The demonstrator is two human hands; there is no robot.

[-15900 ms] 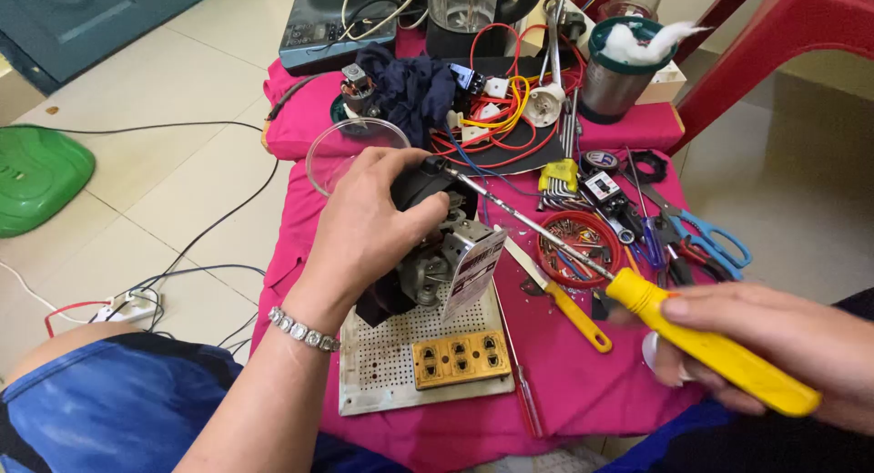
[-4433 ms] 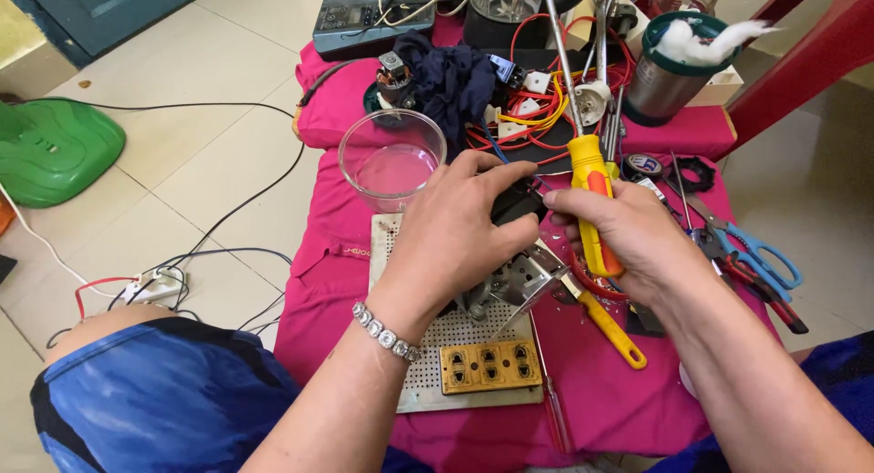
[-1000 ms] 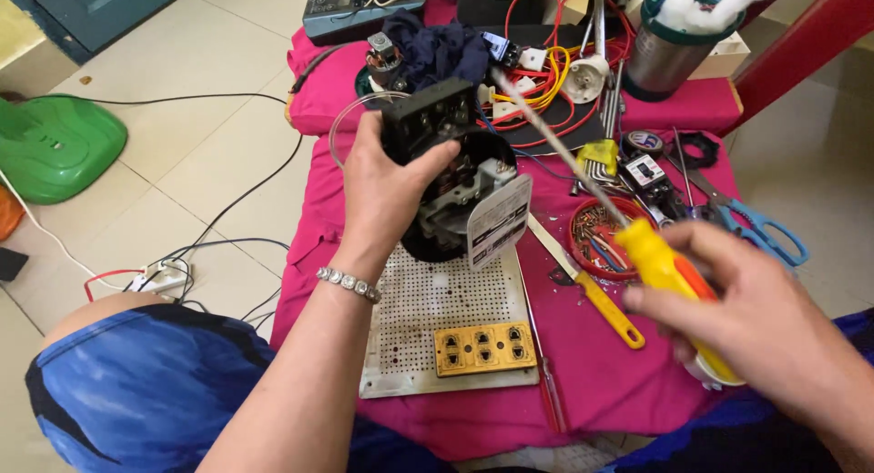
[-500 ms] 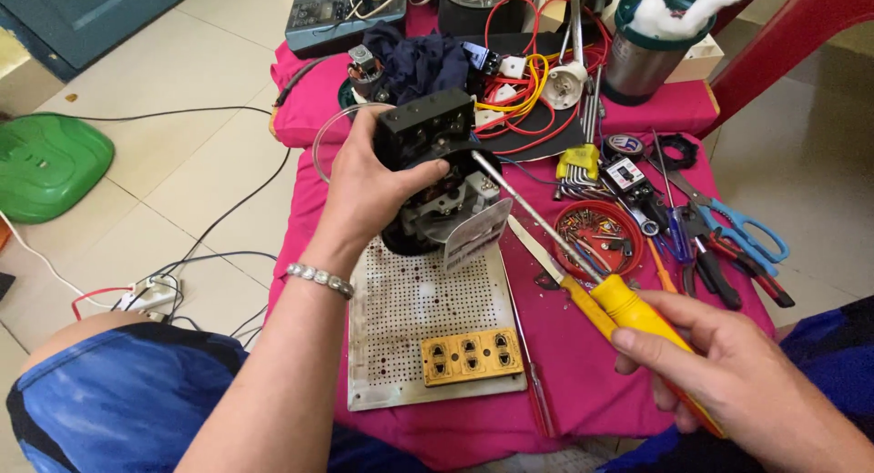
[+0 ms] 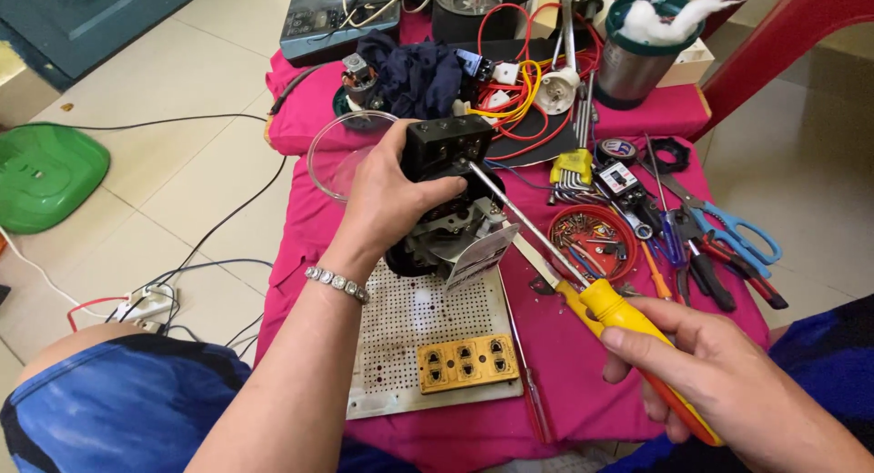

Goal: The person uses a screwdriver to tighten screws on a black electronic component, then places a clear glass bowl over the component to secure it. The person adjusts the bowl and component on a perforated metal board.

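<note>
My left hand [image 5: 387, 200] grips a black electric motor unit [image 5: 448, 200], tilted and lifted just above a white perforated board [image 5: 401, 332]. My right hand [image 5: 719, 382] holds a yellow-handled screwdriver [image 5: 628, 323]. Its long shaft runs up and left, and its tip touches the top edge of the motor's black block. A second yellow-handled screwdriver [image 5: 546, 271] lies on the pink cloth under the shaft.
A pink cloth [image 5: 309, 209] covers the low table. On it are a clear plastic bowl [image 5: 337, 154], a red lid of screws [image 5: 592, 241], pliers and blue-handled scissors [image 5: 728, 236], red and yellow wires [image 5: 510, 91], and a yellow socket strip [image 5: 466, 364]. A green object [image 5: 45, 172] lies on the tiled floor.
My right hand has brought the screwdriver tip up from beside the motor onto its top block. The left hand keeps the motor lifted and tilted.
</note>
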